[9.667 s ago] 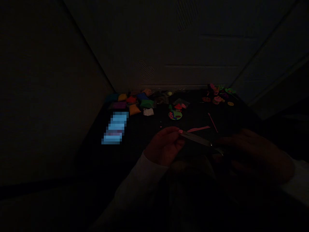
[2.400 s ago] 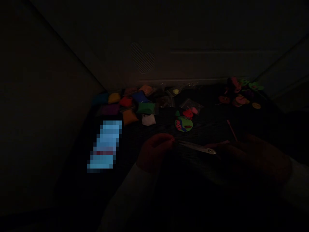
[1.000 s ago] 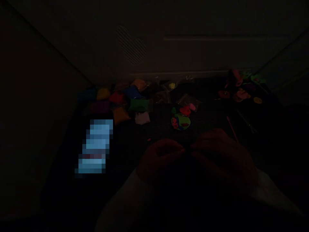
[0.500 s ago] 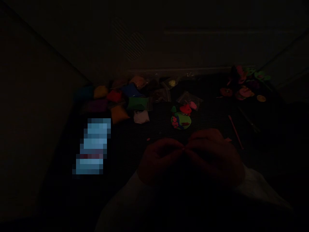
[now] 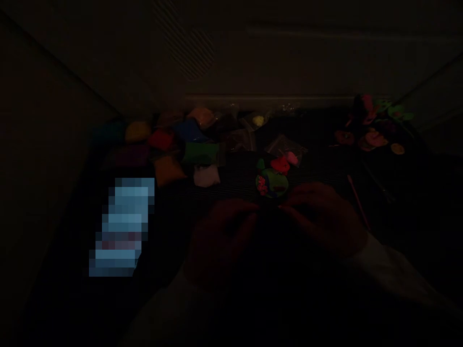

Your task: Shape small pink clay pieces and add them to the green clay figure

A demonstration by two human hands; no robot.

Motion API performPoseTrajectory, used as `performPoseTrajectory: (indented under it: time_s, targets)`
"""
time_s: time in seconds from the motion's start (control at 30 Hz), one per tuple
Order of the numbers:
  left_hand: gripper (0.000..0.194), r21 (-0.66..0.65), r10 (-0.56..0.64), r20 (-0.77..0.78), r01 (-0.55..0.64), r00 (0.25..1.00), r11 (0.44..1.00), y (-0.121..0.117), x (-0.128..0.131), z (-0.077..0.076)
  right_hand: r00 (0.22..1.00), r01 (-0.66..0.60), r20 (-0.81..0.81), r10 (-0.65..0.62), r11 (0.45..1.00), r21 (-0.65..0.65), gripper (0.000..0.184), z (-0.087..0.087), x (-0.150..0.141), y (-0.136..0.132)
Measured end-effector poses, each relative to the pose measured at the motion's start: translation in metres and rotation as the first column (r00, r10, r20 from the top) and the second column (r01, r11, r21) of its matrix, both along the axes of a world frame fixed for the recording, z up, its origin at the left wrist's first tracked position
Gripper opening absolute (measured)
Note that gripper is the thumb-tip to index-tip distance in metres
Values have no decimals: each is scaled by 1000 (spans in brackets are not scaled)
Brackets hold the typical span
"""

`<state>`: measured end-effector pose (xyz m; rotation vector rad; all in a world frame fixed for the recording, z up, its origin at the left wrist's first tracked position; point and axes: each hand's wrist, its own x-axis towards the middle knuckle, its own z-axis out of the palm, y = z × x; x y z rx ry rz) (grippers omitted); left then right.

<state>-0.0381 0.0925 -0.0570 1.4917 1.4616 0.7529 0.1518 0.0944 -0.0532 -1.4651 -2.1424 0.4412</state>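
Observation:
The scene is very dark. My left hand (image 5: 224, 231) and my right hand (image 5: 321, 217) hover close together over a dark mat (image 5: 224, 193), fingers curled toward each other. What they pinch, if anything, is hidden in the gloom. Just beyond the fingertips lies a round green clay disc (image 5: 272, 183) with red and pink bits on it. A small red clay piece (image 5: 279, 165) and a pink one (image 5: 291, 157) sit right behind the disc.
Several coloured clay packets (image 5: 181, 144) are heaped at the back left. A lit, blurred phone screen (image 5: 123, 226) lies to the left. A thin pink stick (image 5: 356, 197) lies at right. Finished clay shapes (image 5: 372, 130) cluster at the back right, by the wall.
The scissors seen between my hands earlier are out of sight. My hands have come together and drifted toward the green disc. The view has tilted down and right.

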Motion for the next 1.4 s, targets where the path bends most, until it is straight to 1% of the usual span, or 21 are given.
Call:
performPoseTrajectory:
  time_s: [0.07, 0.13, 0.23, 0.33, 0.4, 0.5, 0.73, 0.83, 1.2, 1.4]
  targets:
    - [20, 200, 3, -186, 35, 983, 979, 11, -2, 0, 998, 0, 65, -1, 1000, 15, 12, -6, 2, 9]
    - [21, 296, -16, -340, 123, 940, 947, 22, -1, -3, 994, -3, 113, 0, 1000, 30, 13, -11, 1, 16]
    - [23, 330, -38, -496, 229, 867, 916, 34, 1, -11, 990, -18, 144, 12, 999, 44, 13, -16, -1, 22]
    - [24, 332, -38, -559, 265, 828, 905, 38, 4, -20, 987, -44, 157, 36, 998, 47, 12, -20, -3, 25]
    - [24, 336, -19, -580, 260, 814, 905, 37, 6, -25, 986, -58, 159, 47, 996, 61, 11, -22, -4, 27]
    - [24, 334, -1, -599, 251, 801, 909, 36, 8, -28, 985, -68, 165, 55, 995, 76, 11, -23, -6, 29]
    - [24, 321, -9, -597, 250, 802, 914, 37, 9, -27, 979, -91, 187, 76, 993, 78, 12, -22, -7, 31]
    - [24, 319, -4, -600, 244, 800, 916, 37, 10, -27, 979, -86, 191, 70, 993, 79, 11, -22, -8, 31]
    - [24, 273, -49, -594, 258, 803, 927, 37, 11, -25, 973, -88, 221, 63, 991, 104, 12, -24, -9, 32]
    - [24, 278, -53, -596, 269, 801, 922, 37, 11, -25, 973, -88, 224, 62, 990, 109, 13, -26, -10, 31]
